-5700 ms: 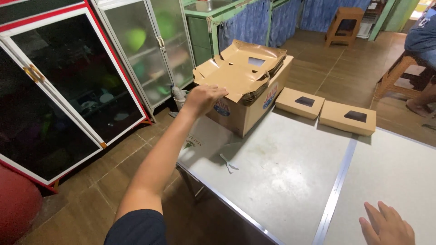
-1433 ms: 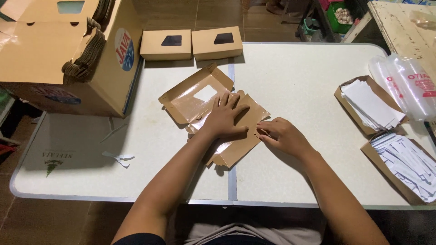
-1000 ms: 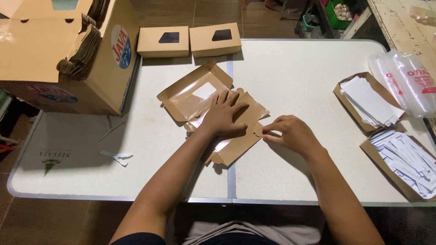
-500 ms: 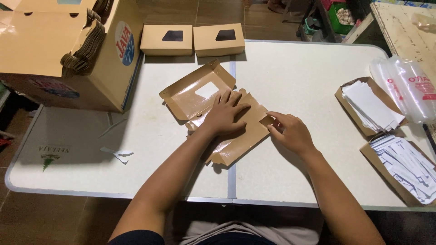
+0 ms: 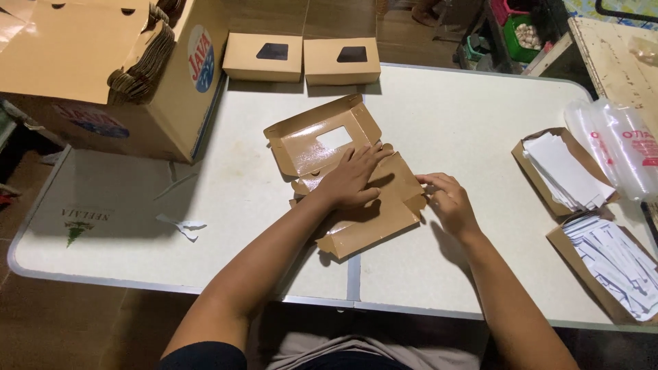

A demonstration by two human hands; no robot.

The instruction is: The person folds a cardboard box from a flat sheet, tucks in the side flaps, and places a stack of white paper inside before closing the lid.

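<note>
Hands, two, press one unfolded box [image 5: 356,185] flat: left hand [image 5: 351,179] on top, right hand [image 5: 447,202] pinching its edge, beside two folded boxes [image 5: 303,59].

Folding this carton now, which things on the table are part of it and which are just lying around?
In hand:
flat brown window carton
left hand, pressing it flat
right hand, at its right edge flap

Lying about:
two folded window boxes
big cardboard box
paper trays
paper scrap
</note>
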